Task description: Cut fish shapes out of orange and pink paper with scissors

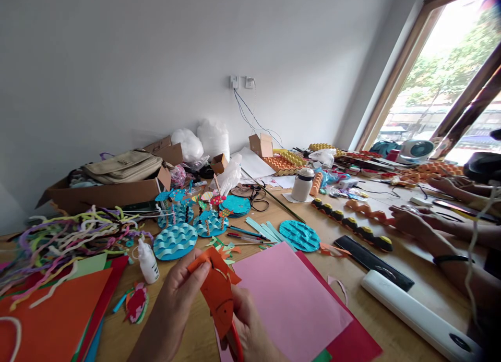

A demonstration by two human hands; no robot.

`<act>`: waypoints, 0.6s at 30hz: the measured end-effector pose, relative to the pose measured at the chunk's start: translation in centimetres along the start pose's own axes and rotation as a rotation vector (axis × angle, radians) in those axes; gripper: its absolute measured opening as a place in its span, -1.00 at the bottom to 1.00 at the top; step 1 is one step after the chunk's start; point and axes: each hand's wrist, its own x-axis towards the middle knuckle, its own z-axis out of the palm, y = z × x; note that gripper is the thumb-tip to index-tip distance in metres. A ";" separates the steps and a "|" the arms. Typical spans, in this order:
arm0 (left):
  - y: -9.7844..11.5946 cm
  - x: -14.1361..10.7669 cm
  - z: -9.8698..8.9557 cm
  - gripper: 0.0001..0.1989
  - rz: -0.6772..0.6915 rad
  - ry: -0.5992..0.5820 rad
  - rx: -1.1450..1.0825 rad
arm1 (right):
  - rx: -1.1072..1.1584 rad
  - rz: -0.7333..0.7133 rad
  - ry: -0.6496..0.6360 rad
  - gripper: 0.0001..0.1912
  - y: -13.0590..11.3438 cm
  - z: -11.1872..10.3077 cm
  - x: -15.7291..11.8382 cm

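My left hand pinches the top of a piece of orange paper that has drawn pencil lines and a partly cut edge. Red-handled scissors sit in my right hand, just under the paper; their blades are mostly hidden. Below my right hand lies a sheet of pink paper on top of red paper. A white glue bottle stands left of my left hand, near a blue disc with wavy paper strips and small colourful cut-outs.
Pipe cleaners pile at left above orange paper sheets. Pens, a second blue disc and a white jar stand or lie ahead. At right are a long white device and another person's hands.
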 end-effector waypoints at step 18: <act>0.0 0.0 -0.2 -0.83 -0.028 -0.006 0.009 | -0.132 0.094 0.020 -0.47 -0.5 0.0 -0.2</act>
